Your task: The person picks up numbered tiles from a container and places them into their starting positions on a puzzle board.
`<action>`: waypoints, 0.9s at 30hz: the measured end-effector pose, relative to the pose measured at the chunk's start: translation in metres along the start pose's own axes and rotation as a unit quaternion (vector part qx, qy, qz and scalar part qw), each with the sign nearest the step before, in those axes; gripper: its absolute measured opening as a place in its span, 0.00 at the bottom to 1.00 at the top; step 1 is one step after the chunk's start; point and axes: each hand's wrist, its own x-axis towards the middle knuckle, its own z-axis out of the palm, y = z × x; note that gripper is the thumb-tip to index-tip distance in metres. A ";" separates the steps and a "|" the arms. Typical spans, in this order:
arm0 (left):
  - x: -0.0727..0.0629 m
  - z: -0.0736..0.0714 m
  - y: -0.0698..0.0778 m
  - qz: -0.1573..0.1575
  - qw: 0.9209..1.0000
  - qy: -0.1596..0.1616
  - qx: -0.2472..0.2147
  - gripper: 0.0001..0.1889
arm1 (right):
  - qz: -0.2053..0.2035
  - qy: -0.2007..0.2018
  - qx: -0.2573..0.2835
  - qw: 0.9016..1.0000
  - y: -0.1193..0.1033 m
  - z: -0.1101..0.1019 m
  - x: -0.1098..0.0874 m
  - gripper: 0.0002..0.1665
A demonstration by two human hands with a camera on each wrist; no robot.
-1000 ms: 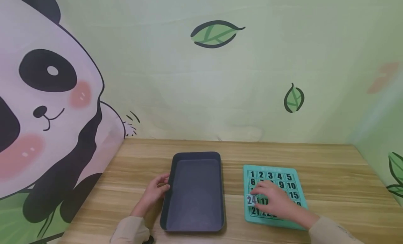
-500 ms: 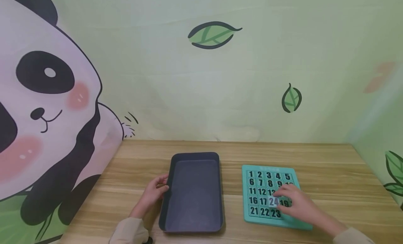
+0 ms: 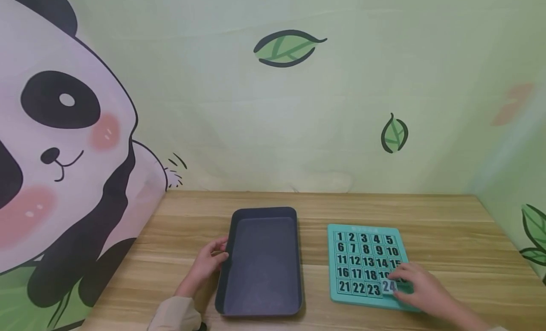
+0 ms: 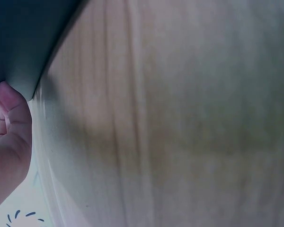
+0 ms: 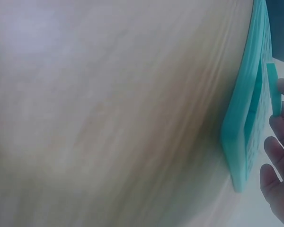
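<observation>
My right hand (image 3: 422,288) pinches a number tile marked 24 (image 3: 388,287) between thumb and fingers. The tile is held at the bottom row of a turquoise number puzzle board (image 3: 362,302), to the right of the 23 tile. In the right wrist view the tile (image 5: 274,90) is tilted and stands a little off the board (image 5: 236,142). Part of the board's right side is hidden behind the hand. My left hand (image 3: 206,262) rests against the left wall of a dark grey-blue tray (image 3: 264,264). Its fingertips touch the tray wall (image 4: 23,42) in the left wrist view.
Tray and board lie side by side on a wood-grain table (image 3: 315,293), with a gap between them. A pale green backdrop (image 3: 213,108) with a panda (image 3: 85,155) and leaves rises behind the table and along its sides.
The right hand has carried the 24 tile from the board's left side, over the 16–19 row, to the bottom row near 23. The left hand stays at the tray.
</observation>
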 end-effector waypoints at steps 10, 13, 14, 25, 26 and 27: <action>0.000 -0.001 0.000 -0.001 1.000 -0.001 0.002 0.23 | 0.011 -0.001 -0.019 1.000 0.002 0.008 -0.008 0.17; 0.000 -0.001 0.000 0.002 1.000 -0.002 0.003 0.23 | 0.012 -0.016 -0.018 1.000 0.001 0.008 -0.007 0.16; 0.000 -0.001 0.000 0.003 1.000 -0.002 0.004 0.23 | 0.011 -0.020 -0.018 1.000 0.001 0.008 -0.006 0.15; 0.000 -0.001 0.002 -0.001 1.000 0.000 0.006 0.23 | 0.044 -0.082 -0.033 0.995 -0.005 0.004 -0.002 0.13; 0.000 -0.001 0.002 -0.002 1.000 -0.001 0.007 0.23 | 0.044 -0.080 -0.035 0.995 -0.005 0.004 -0.002 0.13; 0.000 -0.001 0.003 -0.003 1.000 -0.001 0.007 0.23 | 0.042 -0.072 -0.038 0.996 -0.004 0.004 -0.001 0.13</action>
